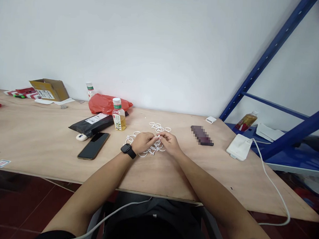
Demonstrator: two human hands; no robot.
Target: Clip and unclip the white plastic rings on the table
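Note:
Both my hands meet over a heap of white plastic rings (159,128) on the wooden table (40,141). My left hand (142,141), with a black watch (128,150) on its wrist, is curled and pinches a white ring. My right hand (169,141) is curled too, and its fingertips pinch the same small white ring between the two hands. Several loose rings lie just behind and under the hands.
Left of the hands lie a black phone (93,145), a black parcel (95,123), a yellow drink bottle (119,114) and a red bag (107,103). A cardboard box (50,88) sits far left. A white power bank (239,147) with its cable and a blue metal rack (283,104) stand right.

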